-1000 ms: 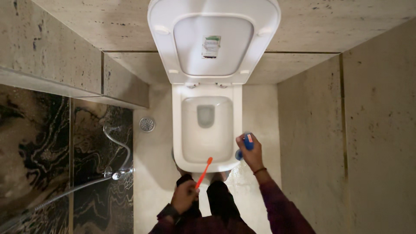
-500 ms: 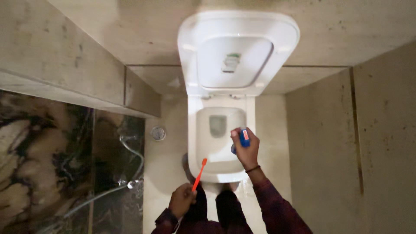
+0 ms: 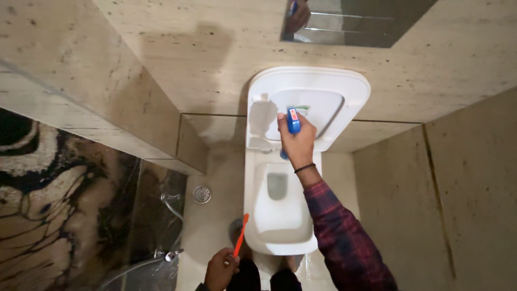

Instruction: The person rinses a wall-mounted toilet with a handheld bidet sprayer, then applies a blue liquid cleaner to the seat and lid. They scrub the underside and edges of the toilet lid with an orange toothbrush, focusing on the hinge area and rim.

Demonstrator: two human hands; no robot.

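Right hand (image 3: 297,141): stretched far over the toilet, fingers wrapped around a small blue bottle (image 3: 293,123), held up against the raised white lid (image 3: 323,91).
Left hand (image 3: 221,268): near, at the bottom edge, closed on an orange toothbrush (image 3: 240,243) pointing up toward the bowl's left rim.
Toilet bowl (image 3: 280,215): white, open, centre of the floor.
Floor drain (image 3: 202,194): round, left of the bowl.
Spray hose (image 3: 169,207): hangs on the dark marbled wall, left.
Sleeve (image 3: 344,242): red plaid, crossing the bowl's right side.
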